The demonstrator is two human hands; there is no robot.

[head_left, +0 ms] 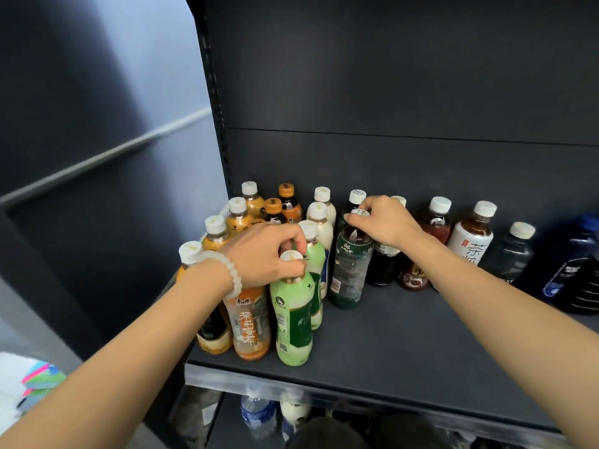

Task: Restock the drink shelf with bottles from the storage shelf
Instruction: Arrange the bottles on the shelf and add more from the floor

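Note:
A dark shelf carries several drink bottles in rows. My left hand, with a pale bead bracelet on the wrist, grips the white cap of a light green bottle standing at the front of the group. My right hand pinches the cap of a dark green bottle that stands upright just right of it. Orange tea bottles stand to the left, under my left forearm.
Behind are milky white bottles and orange-capped ones. To the right stand a red-brown bottle, a white-labelled tea bottle, a dark bottle and a large blue jug. More bottles sit below.

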